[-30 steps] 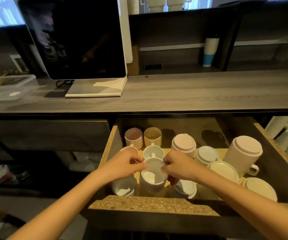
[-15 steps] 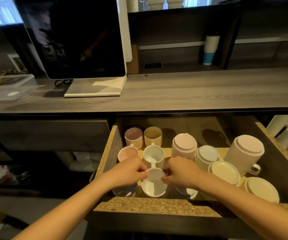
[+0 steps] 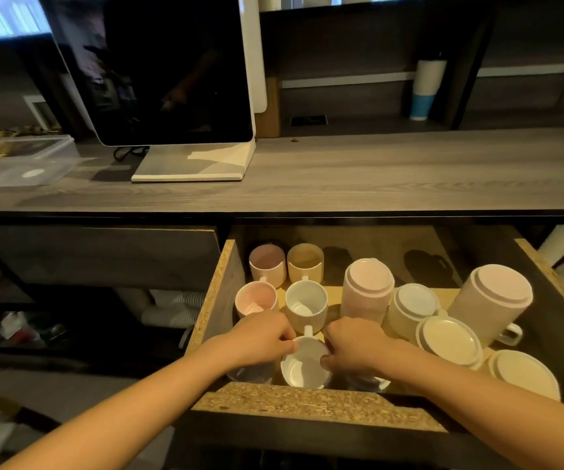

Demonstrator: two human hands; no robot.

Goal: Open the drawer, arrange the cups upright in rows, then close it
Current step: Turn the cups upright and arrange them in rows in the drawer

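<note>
The drawer (image 3: 321, 403) stands pulled out below the counter. An upright white cup (image 3: 302, 368) sits near its front, and my left hand (image 3: 260, 340) and my right hand (image 3: 355, 347) pinch its rim from either side. Behind it stand upright a white ribbed cup (image 3: 306, 303), a pink cup (image 3: 256, 298), a mauve cup (image 3: 267, 262) and a tan cup (image 3: 305, 262). To the right several cups stand upside down, among them a tall pink one (image 3: 368, 288) and a large one (image 3: 494, 300). Two more cups lie partly hidden under my hands.
The grey counter (image 3: 375, 174) overhangs the drawer's back. On it stand a screen on a white base (image 3: 172, 79) and a clear plastic box (image 3: 23, 161). A white and blue paper cup stack (image 3: 426, 89) stands on the back shelf. Left of the drawer is an open shelf space with pipes.
Both hands have lowered the white cup toward the drawer's front and set it behind the front panel. The ribbed cup behind it is now uncovered.
</note>
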